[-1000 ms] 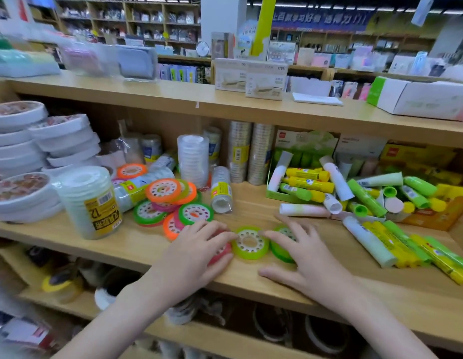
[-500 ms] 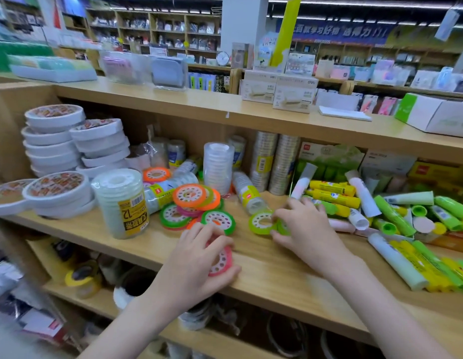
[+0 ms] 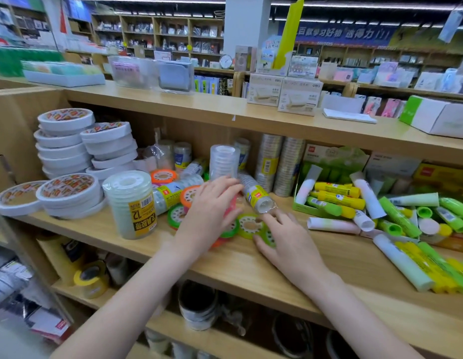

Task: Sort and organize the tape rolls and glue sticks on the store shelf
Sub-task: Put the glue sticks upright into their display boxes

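Both hands are sitting on the little colored tape rolls (image 3: 248,225) mid-shelf (image 3: 316,257). The left hand (image 3: 209,213) is curling its grip round a pink roll (image 3: 231,206), while the right hand (image 3: 290,244) is lying flat with a wide grip, fingertips touching a green roll (image 3: 268,237). Glue sticks (image 3: 336,196) are lying heaped to the right.
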{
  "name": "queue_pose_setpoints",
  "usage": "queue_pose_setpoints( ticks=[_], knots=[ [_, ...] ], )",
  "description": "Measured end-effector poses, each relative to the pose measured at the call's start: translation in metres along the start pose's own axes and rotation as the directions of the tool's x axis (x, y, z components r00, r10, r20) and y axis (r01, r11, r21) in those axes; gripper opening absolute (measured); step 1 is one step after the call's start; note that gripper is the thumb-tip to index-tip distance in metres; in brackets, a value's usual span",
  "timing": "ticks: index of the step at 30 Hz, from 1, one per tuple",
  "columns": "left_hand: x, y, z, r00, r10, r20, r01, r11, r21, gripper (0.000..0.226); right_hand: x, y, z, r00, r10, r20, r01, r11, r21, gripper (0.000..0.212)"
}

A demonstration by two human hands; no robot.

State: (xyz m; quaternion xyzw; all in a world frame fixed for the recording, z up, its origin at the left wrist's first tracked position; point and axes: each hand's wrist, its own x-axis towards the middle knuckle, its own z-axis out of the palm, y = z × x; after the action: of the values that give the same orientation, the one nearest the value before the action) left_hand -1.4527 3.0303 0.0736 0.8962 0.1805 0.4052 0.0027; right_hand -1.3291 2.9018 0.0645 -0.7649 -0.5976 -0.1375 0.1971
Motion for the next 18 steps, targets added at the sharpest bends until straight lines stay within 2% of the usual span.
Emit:
queue_pose_setpoints(
  ticks=[2, 4, 7, 10, 13, 15, 18],
  knots=[
    [0.002, -0.004, 0.005, 0.998, -0.049, 0.03, 0.047, 0.996, 0.073, 0.042, 0.002, 0.001, -0.002, 0.998, 0.026, -0.05, -0.025, 1.0, 0.019, 0.033],
    [-0.004, -0.005, 0.003, 0.991, -0.136, -0.005, 0.136, 0.989, 0.05, 0.038, 0.0, 0.004, -0.008, 0.996, 0.063, -0.058, -0.06, 0.997, 0.057, 0.046],
    [-0.018, -0.012, -0.002, 0.996, -0.087, 0.015, 0.087, 0.995, 0.042, 0.031, -0.011, 0.016, -0.018, 0.99, 0.084, 0.116, -0.084, 0.996, -0.012, 0.061],
    [-0.026, -0.019, -0.005, 0.997, -0.038, 0.071, 0.033, 0.997, 0.064, 0.031, -0.012, 0.019, -0.025, 0.98, 0.029, 0.197, -0.03, 1.0, 0.004, 0.049],
    [-0.029, -0.022, -0.009, 0.994, -0.075, 0.08, 0.065, 0.99, 0.122, 0.031, -0.009, 0.022, -0.025, 0.975, -0.015, 0.222, -0.012, 0.993, 0.12, 0.035],
    [-0.031, -0.024, -0.012, 0.99, -0.127, 0.066, 0.118, 0.985, 0.123, 0.031, -0.006, 0.024, -0.029, 0.983, -0.018, 0.182, -0.028, 0.969, 0.247, 0.033],
    [-0.031, -0.028, -0.012, 0.984, -0.175, 0.033, 0.168, 0.975, 0.143, 0.032, 0.017, 0.016, -0.036, 0.999, 0.03, -0.035, -0.013, 0.908, 0.42, 0.034]
  ],
)
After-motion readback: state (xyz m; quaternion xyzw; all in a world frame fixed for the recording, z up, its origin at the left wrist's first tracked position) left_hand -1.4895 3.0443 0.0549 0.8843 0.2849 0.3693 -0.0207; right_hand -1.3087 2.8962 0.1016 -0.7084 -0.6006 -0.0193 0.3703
